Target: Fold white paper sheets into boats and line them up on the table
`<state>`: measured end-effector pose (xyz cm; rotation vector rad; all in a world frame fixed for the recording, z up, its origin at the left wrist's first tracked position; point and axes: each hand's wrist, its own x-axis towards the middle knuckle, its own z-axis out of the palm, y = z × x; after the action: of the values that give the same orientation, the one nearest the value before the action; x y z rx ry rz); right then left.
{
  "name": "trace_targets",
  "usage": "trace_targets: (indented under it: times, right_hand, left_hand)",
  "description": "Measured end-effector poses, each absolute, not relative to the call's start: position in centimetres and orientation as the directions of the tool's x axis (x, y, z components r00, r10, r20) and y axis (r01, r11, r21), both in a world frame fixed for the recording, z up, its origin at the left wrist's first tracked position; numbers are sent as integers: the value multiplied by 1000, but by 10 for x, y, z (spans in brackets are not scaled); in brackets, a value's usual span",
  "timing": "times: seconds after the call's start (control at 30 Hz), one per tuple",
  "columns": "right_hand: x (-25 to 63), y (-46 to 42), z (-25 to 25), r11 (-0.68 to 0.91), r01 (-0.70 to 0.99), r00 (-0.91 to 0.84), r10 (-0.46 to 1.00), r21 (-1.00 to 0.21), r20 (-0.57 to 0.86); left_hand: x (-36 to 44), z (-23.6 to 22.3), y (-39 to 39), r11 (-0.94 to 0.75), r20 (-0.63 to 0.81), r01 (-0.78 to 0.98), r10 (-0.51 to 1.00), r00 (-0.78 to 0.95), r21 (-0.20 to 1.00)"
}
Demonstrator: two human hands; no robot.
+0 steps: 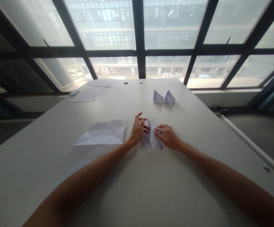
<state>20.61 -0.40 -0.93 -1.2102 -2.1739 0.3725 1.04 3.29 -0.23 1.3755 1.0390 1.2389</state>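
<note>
A small folded piece of white paper lies on the grey table between my hands. My left hand rests at its left edge, fingers spread apart, with the fingertips touching a raised flap of the paper. My right hand lies on the paper's right side, fingers together and pressing it down to the table. Just left of my left hand lies a creased, unfolded sheet of white paper.
Two finished folded paper shapes stand farther back on the table. Flat sheets of paper lie at the far left corner. Large dark-framed windows run behind the table. The table's right edge drops off beside my right arm.
</note>
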Motion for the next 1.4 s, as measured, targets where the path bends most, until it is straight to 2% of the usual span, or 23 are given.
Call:
trace_targets:
  times: [0.03, 0.1, 0.2, 0.3, 0.37, 0.43, 0.53, 0.63, 0.7, 0.77, 0.83, 0.93, 0.97, 1.03, 1.13, 1.2, 1.27, 1.4]
  right_hand:
    - [205, -3, -8, 519, 628, -361, 854, -580, 373]
    - [204, -2, -5, 467, 527, -317, 883, -711, 345]
    - [203, -2, 1, 367, 398, -281, 921, -841, 269]
    - [203, -1, 3, 260, 343, -243, 953, -903, 182]
    - [206, 1, 5, 154, 259, -195, 975, -954, 105]
    - [211, 4, 8, 14, 92, -151, 989, -996, 0]
    - [226, 10, 13, -170, -91, -180, 972, -981, -151]
    - [246, 19, 15, -250, 9, -212, 946, -968, -246]
    - [260, 25, 12, -207, 128, -143, 964, -970, -225]
    - [270, 28, 7, -140, 322, -44, 986, -936, -163]
    - [272, 28, 1, -56, 595, 45, 998, -802, -36]
    - [257, 19, -4, 84, 892, 55, 955, -443, 292]
    - [249, 15, -6, 136, 926, 9, 925, -353, 381]
    - [231, 8, -10, 287, 919, -144, 884, -271, 445]
    - [210, 1, -19, 494, 835, -409, 852, -243, 328]
    - [204, 1, -25, 512, 821, -471, 857, -252, 208]
    - [203, 2, -28, 474, 843, -453, 881, -253, 139]
    - [212, 10, -33, 375, 894, -351, 926, -246, 136]
  left_hand:
    - [11, -1, 32, -103, 113, -73, 982, 153, 992]
    - [13, 0, 31, -102, 126, -118, 968, 218, 988]
    - [15, -2, 29, -238, 266, -135, 925, 270, 962]
    - [16, -8, 27, -323, 335, -96, 865, 373, 941]
    - [16, -13, 27, -395, 369, -25, 830, 418, 918]
    - [15, -16, 27, -502, 426, 101, 810, 402, 859]
    - [14, -17, 27, -619, 457, 370, 774, 439, 693]
    - [11, -14, 25, -660, 393, 536, 748, 535, 526]
    - [10, -12, 24, -692, 367, 584, 721, 588, 425]
    - [8, -11, 23, -724, 333, 605, 690, 643, 331]
    - [6, -11, 23, -741, 291, 620, 672, 681, 259]
    - [5, -14, 23, -750, 204, 638, 662, 722, 175]
    - [5, -15, 23, -752, 173, 641, 659, 732, 155]
    - [6, -16, 23, -749, 127, 649, 662, 739, 132]
    - [7, -17, 23, -737, 108, 664, 675, 730, 123]
    - [8, -17, 23, -726, 95, 676, 687, 721, 122]
    - [8, -16, 23, -717, 74, 686, 696, 715, 123]
    - [6, -15, 24, -710, 61, 691, 702, 710, 135]
